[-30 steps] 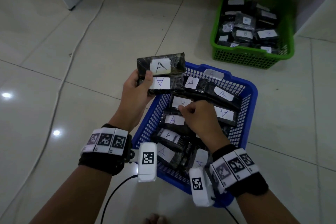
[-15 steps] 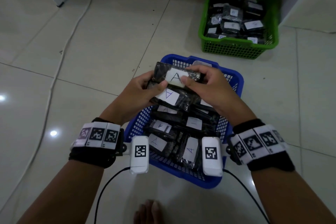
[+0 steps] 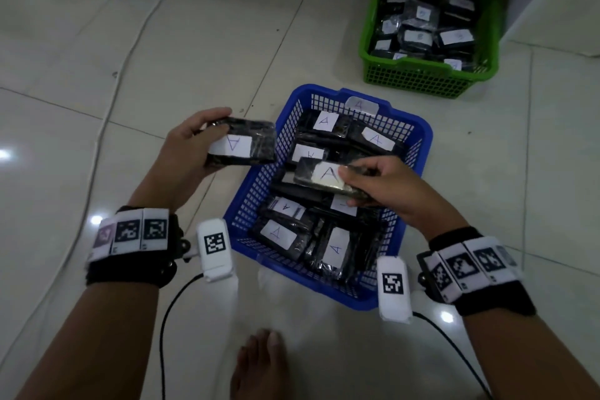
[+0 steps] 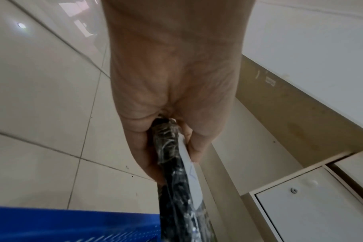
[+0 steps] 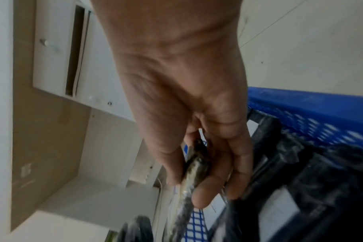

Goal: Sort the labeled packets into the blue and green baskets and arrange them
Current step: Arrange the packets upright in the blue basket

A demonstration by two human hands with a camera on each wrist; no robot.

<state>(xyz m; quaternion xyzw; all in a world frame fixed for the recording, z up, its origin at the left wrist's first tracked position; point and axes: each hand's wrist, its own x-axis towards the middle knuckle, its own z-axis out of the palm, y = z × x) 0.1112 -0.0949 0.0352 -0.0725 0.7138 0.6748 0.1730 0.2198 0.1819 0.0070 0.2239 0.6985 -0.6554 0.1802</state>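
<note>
My left hand (image 3: 198, 143) grips a black packet (image 3: 246, 146) with a white "A" label, held left of the blue basket (image 3: 418, 140). In the left wrist view that packet (image 4: 176, 180) shows edge-on between thumb and fingers. My right hand (image 3: 380, 185) pinches another "A" packet (image 3: 321, 177) over the middle of the blue basket; the right wrist view shows its end (image 5: 195, 165) between my fingers. Several "A" packets lie in the blue basket. The green basket (image 3: 422, 75) at the back right holds several labeled packets.
Both baskets stand on a pale tiled floor. A white cable (image 3: 130, 52) runs across the floor on the left. My bare foot (image 3: 259, 364) is at the bottom edge. White cabinets (image 4: 313, 206) stand beyond the baskets.
One second ago my left hand held two stacked packets. My right hand took the upper one and carried it down over the basket; my left hand moved left with the other.
</note>
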